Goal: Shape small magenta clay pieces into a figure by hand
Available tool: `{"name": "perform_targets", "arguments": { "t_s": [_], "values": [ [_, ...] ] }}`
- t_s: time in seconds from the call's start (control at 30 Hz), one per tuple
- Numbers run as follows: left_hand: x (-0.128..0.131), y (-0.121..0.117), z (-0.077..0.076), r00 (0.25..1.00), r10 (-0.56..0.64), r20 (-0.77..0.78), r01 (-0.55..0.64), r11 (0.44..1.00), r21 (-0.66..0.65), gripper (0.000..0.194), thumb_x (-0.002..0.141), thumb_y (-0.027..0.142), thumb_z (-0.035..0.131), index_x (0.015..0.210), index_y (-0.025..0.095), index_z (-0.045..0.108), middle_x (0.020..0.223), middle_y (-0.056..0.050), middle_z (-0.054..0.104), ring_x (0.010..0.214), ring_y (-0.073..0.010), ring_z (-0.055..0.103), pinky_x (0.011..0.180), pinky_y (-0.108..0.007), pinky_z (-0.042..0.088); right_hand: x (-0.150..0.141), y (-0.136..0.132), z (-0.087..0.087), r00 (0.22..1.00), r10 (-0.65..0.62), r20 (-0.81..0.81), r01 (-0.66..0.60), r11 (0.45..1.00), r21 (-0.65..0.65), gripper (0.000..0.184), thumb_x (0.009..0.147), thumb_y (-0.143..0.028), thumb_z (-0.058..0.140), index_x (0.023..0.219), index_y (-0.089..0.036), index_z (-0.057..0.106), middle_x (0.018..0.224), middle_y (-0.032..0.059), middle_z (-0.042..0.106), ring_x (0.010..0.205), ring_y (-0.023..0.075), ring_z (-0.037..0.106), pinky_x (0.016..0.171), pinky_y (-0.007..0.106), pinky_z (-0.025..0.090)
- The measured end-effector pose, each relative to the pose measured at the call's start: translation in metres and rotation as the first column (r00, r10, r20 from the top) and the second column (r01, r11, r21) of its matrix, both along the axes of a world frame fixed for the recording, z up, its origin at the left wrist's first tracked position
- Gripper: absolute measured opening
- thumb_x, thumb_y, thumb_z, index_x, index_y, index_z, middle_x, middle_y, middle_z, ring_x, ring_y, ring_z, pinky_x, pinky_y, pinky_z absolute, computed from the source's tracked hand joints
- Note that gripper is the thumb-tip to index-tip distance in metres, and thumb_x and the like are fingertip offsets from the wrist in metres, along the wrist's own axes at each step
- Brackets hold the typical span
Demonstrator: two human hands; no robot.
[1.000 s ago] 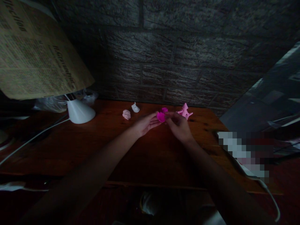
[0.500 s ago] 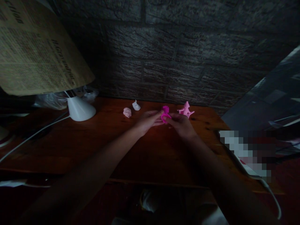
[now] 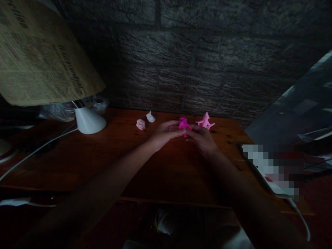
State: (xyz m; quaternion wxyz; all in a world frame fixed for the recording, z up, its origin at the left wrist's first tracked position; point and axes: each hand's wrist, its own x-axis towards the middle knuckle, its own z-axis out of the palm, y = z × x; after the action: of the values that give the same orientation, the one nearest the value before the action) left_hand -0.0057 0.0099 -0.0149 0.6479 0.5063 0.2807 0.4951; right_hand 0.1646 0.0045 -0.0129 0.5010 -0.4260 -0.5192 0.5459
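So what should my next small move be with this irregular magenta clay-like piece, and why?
Perhaps gently pinch the lower part of the irregular magenta clay-like piece: your left hand and right hand both grip it there, while its uneven top sticks up free, so light pressure might firm the base without flattening the top.

The single view looks out from the person's head, facing forward and down across a wooden table (image 3: 160, 173) toward a stone-block wall (image 3: 171, 62) at 12 o'clock. The left forearm (image 3: 114, 176) enters from 7 o'clock and the right forearm (image 3: 243, 186) from 5, stretching away from the lens to the left hand (image 3: 166, 133) and right hand (image 3: 202, 136) near the dial's centre. The wide framing crops a newsprint lampshade (image 3: 49, 62) at 10 o'clock and reaches below the table's front edge at 6.
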Motion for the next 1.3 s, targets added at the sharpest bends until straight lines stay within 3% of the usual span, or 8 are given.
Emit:
{"name": "perform_targets", "arguments": {
  "t_s": [0.17, 0.33, 0.57, 0.73, 0.9, 1.0, 1.2, 1.3],
  "values": [
    [0.001, 0.009, -0.009, 0.998, 0.064, -0.002, -0.064, 0.998, 0.015, 0.033, 0.071, 0.02, 0.083, 0.101, 0.014, 0.071, 0.101, -0.008, 0.076, 0.091, -0.0167, 0.072, 0.093, -0.036, 0.055, 0.003, 0.0, 0.003, 0.994, -0.068, 0.082, 0.054, 0.985, 0.165, 0.032, 0.067, -0.046, 0.086, 0.088, -0.024, 0.079, 0.083, 0.0021, 0.076, 0.069, 0.0142, 0.064, 0.059, 0.026, 0.05],
    [0.002, 0.006, -0.008, 0.983, 0.177, -0.055, -0.175, 0.984, 0.042, 0.025, 0.073, 0.021, 0.081, 0.095, 0.014, 0.07, 0.093, -0.006, 0.076, 0.083, -0.0154, 0.073, 0.087, -0.035, 0.058, 0.0, -0.001, 0.0, 0.968, -0.165, 0.189, 0.085, 0.924, 0.373, 0.027, 0.074, -0.048, 0.081, 0.083, -0.022, 0.078, 0.085, 0.004, 0.078, 0.079, 0.0197, 0.071, 0.079, 0.037, 0.057],
    [0.008, 0.0, -0.003, 0.944, 0.321, -0.078, -0.315, 0.946, 0.081, 0.014, 0.075, 0.018, 0.079, 0.087, 0.014, 0.073, 0.086, -0.006, 0.078, 0.074, -0.0149, 0.074, 0.078, -0.033, 0.062, -0.004, -0.004, -0.003, 0.927, -0.319, 0.196, 0.221, 0.889, 0.401, 0.033, 0.073, -0.048, 0.081, 0.092, -0.021, 0.077, 0.085, 0.0067, 0.079, 0.076, 0.0216, 0.073, 0.078, 0.039, 0.059],
    [0.006, -0.001, -0.004, 0.924, 0.33, -0.191, -0.281, 0.928, 0.244, 0.012, 0.079, 0.022, 0.077, 0.088, 0.015, 0.077, 0.087, -0.007, 0.079, 0.074, -0.0158, 0.074, 0.074, -0.031, 0.062, -0.006, -0.008, -0.003, 0.909, -0.346, 0.233, 0.212, 0.864, 0.458, 0.025, 0.079, -0.045, 0.076, 0.086, -0.021, 0.078, 0.085, 0.0074, 0.08, 0.079, 0.0228, 0.075, 0.076, 0.038, 0.06],
    [0.002, -0.002, -0.004, 0.883, 0.37, -0.29, -0.204, 0.856, 0.475, 0.008, 0.086, 0.018, 0.069, 0.089, 0.017, 0.076, 0.09, -0.006, 0.08, 0.079, -0.0155, 0.074, 0.075, -0.029, 0.061, -0.005, -0.006, -0.009, 0.909, -0.34, 0.242, 0.208, 0.872, 0.443, 0.024, 0.08, -0.041, 0.073, 0.092, -0.02, 0.079, 0.085, 0.0071, 0.08, 0.071, 0.0212, 0.073, 0.068, 0.036, 0.059],
    [-0.002, -0.001, -0.003, 0.843, 0.412, -0.347, -0.153, 0.801, 0.579, 0.012, 0.087, 0.012, 0.066, 0.094, 0.017, 0.075, 0.091, -0.005, 0.079, 0.08, -0.015, 0.073, 0.075, -0.027, 0.059, -0.003, -0.003, -0.012, 0.918, -0.305, 0.255, 0.167, 0.878, 0.449, 0.022, 0.081, -0.037, 0.072, 0.094, -0.021, 0.079, 0.088, 0.007, 0.08, 0.074, 0.0214, 0.074, 0.072, 0.038, 0.06],
    [-0.009, 0.001, 0.004, 0.736, 0.576, -0.357, -0.09, 0.605, 0.791, 0.012, 0.087, 0.009, 0.066, 0.09, 0.017, 0.073, 0.102, -0.007, 0.074, 0.089, -0.0152, 0.071, 0.08, -0.028, 0.058, -0.002, -0.004, -0.01, 0.901, -0.259, 0.347, 0.073, 0.88, 0.47, 0.02, 0.083, -0.029, 0.067, 0.097, -0.02, 0.077, 0.093, 0.0067, 0.08, 0.078, 0.0203, 0.074, 0.077, 0.037, 0.059],
    [-0.01, -0.001, 0.007, 0.749, 0.544, -0.378, -0.065, 0.628, 0.776, 0.024, 0.085, 0.006, 0.066, 0.104, 0.019, 0.072, 0.11, -0.008, 0.074, 0.086, -0.0141, 0.071, 0.079, -0.028, 0.058, -0.001, -0.005, -0.008, 0.884, -0.273, 0.379, 0.049, 0.861, 0.506, 0.018, 0.083, -0.024, 0.066, 0.097, -0.021, 0.077, 0.092, 0.0053, 0.08, 0.078, 0.0194, 0.074, 0.077, 0.036, 0.059]
  ]
}}
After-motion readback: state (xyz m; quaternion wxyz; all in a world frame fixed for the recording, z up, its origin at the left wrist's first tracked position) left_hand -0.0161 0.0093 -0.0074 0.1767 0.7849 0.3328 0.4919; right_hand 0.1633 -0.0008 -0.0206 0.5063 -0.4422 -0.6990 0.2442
